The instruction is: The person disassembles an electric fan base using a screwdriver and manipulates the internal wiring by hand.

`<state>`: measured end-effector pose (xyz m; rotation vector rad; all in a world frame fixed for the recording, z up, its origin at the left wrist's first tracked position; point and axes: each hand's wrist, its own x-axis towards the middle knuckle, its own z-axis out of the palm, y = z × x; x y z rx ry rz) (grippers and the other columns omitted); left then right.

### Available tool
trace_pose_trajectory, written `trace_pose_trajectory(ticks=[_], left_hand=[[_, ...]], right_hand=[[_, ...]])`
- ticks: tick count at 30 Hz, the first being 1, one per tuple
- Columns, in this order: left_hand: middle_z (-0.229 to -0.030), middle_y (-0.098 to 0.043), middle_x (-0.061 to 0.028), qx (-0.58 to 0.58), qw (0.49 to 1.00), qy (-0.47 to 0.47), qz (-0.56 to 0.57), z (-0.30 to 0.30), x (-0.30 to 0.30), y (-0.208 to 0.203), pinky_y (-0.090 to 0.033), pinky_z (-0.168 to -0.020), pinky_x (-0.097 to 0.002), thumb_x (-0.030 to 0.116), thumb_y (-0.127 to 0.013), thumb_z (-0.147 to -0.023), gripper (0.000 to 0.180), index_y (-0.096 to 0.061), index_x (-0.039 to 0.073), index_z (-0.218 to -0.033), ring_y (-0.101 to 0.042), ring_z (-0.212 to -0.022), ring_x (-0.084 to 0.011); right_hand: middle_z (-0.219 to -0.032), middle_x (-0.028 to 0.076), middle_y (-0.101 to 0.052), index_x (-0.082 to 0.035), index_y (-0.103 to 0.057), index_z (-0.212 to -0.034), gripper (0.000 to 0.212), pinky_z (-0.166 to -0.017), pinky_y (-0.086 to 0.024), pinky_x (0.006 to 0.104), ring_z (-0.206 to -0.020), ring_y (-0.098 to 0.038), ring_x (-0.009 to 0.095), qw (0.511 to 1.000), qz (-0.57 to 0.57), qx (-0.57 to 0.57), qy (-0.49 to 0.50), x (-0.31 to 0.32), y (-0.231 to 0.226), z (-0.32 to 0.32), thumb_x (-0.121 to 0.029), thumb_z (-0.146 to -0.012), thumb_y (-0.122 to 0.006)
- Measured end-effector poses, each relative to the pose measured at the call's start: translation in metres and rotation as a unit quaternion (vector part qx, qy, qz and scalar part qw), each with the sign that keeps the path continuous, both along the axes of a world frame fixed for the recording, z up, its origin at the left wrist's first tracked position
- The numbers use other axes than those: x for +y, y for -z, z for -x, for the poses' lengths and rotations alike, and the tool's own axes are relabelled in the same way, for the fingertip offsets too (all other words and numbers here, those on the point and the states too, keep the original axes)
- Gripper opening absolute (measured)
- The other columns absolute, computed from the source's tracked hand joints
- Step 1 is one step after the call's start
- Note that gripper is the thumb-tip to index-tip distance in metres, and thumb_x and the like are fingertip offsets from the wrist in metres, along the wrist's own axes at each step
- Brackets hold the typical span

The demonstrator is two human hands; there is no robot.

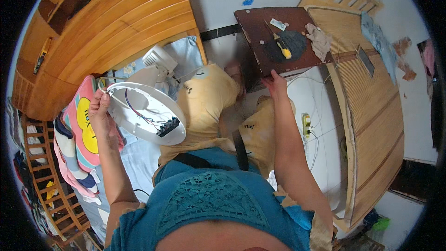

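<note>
My left hand (pixel 99 105) grips the rim of a white round plastic housing (pixel 172 110), tilted with its hollow inside toward me. Red and blue wires run inside it to a black block (pixel 168 127). Behind the housing, a white plastic appliance part (pixel 159 59) lies on the bed. My right hand (pixel 276 84) reaches forward to the near edge of a small dark brown table (pixel 255 24), its fingers closed at that edge. On the tabletop, a yellow-handled screwdriver (pixel 284 52) rests on a dark cloth (pixel 295 43).
A crumpled beige cloth (pixel 318 42) and a small white packet (pixel 278 24) share the tabletop. At right stands a mat-covered bed (pixel 367 107) with a phone-like dark slab (pixel 365 61). A power strip (pixel 306 125) with cords lies below. A pink cushion (pixel 86 125) sits at left.
</note>
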<state>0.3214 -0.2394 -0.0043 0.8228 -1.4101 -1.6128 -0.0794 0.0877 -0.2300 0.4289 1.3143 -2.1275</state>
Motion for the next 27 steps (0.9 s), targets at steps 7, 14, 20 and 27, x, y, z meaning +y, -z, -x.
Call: trace_pose_trajectory(ticks=[7, 14, 20, 27], left_hand=[[-0.093, -0.065, -0.0037, -0.001, 1.0, 0.014, 0.019, 0.0, -0.003, -0.004, -0.043, -0.082, -0.0236, 0.011, -0.065, -0.082, 0.019, -0.063, 0.005, -0.1, -0.058, -0.085, -0.0114], [-0.095, -0.066, -0.0098, -0.031, 0.999, 0.035, 0.018, 0.002, -0.015, -0.005, -0.043, -0.082, -0.0264, 0.015, -0.067, -0.08, 0.02, -0.061, 0.005, -0.096, -0.059, -0.085, -0.0144], [-0.092, -0.065, -0.01, -0.059, 0.998, -0.009, 0.024, -0.006, -0.02, -0.005, -0.044, -0.08, -0.0276, 0.017, -0.068, -0.078, 0.022, -0.06, 0.004, -0.093, -0.06, -0.082, -0.0153], [-0.086, -0.06, -0.0062, -0.08, 0.996, -0.036, 0.022, -0.019, -0.041, -0.014, -0.042, -0.08, -0.0272, 0.019, -0.071, -0.077, 0.028, -0.053, 0.004, -0.091, -0.055, -0.079, -0.0139]], right_hand=[[-0.06, 0.005, -0.049, -0.004, -0.05, -0.081, 0.02, -0.069, -0.053, 0.0408, -0.06, -0.054, 0.02, 0.997, -0.055, 0.004, -0.06, 0.059, -0.002, -0.012, -0.023, -0.09, -0.053], [-0.12, 0.003, -0.055, -0.013, -0.049, -0.121, 0.042, -0.084, -0.039, 0.049, -0.108, -0.05, 0.024, 0.997, -0.066, -0.025, -0.03, 0.145, 0.05, -0.017, -0.039, -0.088, -0.052], [-0.125, 0.007, -0.052, -0.009, -0.043, -0.127, 0.052, -0.085, -0.039, 0.0436, -0.111, -0.049, 0.026, 0.997, -0.047, 0.013, -0.055, 0.18, 0.047, -0.031, -0.046, -0.09, -0.045], [-0.127, 0.008, -0.049, -0.008, -0.041, -0.129, 0.051, -0.083, -0.041, 0.0471, -0.11, -0.048, 0.029, 0.987, -0.128, 0.019, -0.092, 0.175, 0.019, -0.024, -0.043, -0.092, -0.041]])
